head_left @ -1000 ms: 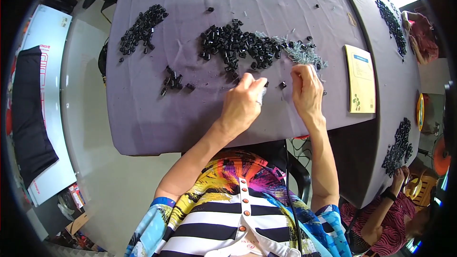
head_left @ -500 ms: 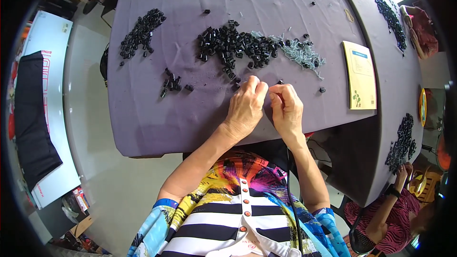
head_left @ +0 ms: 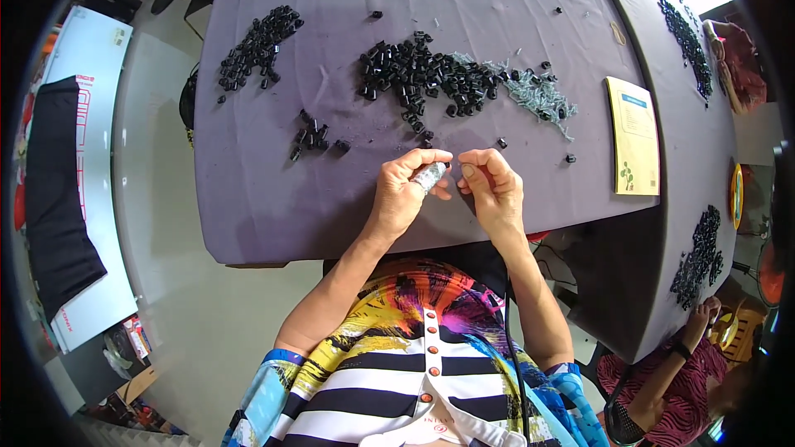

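Note:
My left hand (head_left: pixel 399 192) is raised over the near part of the cloth, its thumb covered in a whitish wrapping (head_left: pixel 429 176). Thumb and forefinger pinch a small black cylindrical piece (head_left: pixel 448 165), mostly hidden by the fingers. Close beside it, my right hand (head_left: pixel 497 194) has thumb and forefinger pressed together; whatever is between them is too small to make out. Just beyond the hands lies a large heap of black cylindrical pieces (head_left: pixel 414 70). A pile of thin, clear-grey slivers (head_left: pixel 542 95) adjoins its right side.
Another black heap (head_left: pixel 255 48) lies at the far left, with a small cluster (head_left: pixel 310 137) nearer. A yellow booklet (head_left: pixel 633 136) rests by the right edge of the grey cloth-covered table (head_left: pixel 331 207). On the adjoining table, another person's hand (head_left: pixel 704 314) touches a black pile (head_left: pixel 697 261).
My left hand has turned and drawn back from the heap, bringing its wrapped thumb and a black piece into sight. The right hand stays pinched close by. The whole view has shifted slightly.

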Motion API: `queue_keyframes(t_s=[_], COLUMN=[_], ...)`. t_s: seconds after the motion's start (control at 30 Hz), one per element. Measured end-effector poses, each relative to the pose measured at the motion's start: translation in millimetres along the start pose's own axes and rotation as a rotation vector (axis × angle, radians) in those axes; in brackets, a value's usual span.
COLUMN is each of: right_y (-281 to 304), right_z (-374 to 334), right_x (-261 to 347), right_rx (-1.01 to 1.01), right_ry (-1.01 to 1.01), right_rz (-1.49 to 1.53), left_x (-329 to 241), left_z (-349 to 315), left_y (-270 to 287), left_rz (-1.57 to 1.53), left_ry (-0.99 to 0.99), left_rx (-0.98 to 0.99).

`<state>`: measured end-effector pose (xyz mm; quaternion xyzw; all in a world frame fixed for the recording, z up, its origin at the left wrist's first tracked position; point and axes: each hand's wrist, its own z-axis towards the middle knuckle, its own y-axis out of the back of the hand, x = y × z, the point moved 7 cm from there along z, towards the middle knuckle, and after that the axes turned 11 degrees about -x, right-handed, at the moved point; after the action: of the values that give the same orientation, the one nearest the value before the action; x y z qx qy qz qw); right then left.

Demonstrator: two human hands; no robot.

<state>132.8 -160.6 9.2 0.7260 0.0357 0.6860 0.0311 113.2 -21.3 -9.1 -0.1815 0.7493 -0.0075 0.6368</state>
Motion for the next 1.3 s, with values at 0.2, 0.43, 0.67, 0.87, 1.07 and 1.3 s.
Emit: queue_keyframes(t_s=[0.2, 0.43, 0.67, 0.87, 1.07, 1.3], right_y=[-6.2, -5.4, -19.6, -28.1, -38.9, -42.9], right_z=[-1.1, 2.0, 7.4, 38.0, 64.0, 55.9], right_x=[-2.0, 1.8, 26.6, 47.1, 44.9, 55.6], right_rx=[0.029, 0.017, 0.092, 0.157, 0.098, 0.053], right_ry=[0.026, 0.129, 0.287, 0.587, 0.812, 0.891], right_rz=[0.039, -0.022, -0.283, -0.479, -0.827, -0.787], left_x=[1.9, -2.3, -6.0, -12.0, -5.0, -3.2], left_z=[1.5, 0.4, 3.0, 15.0, 19.5, 20.1], left_y=[-0.3, -0.5, 9.2, 30.0, 39.0, 38.7], left_rz=[0.004, 0.073, 0.079, -0.002, -0.134, -0.131], left_ry=[0.036, 0.017, 0.022, -0.045, 0.055, 0.060], left_rx=[0.018, 0.028, 0.002, -0.174, -0.164, -0.148])
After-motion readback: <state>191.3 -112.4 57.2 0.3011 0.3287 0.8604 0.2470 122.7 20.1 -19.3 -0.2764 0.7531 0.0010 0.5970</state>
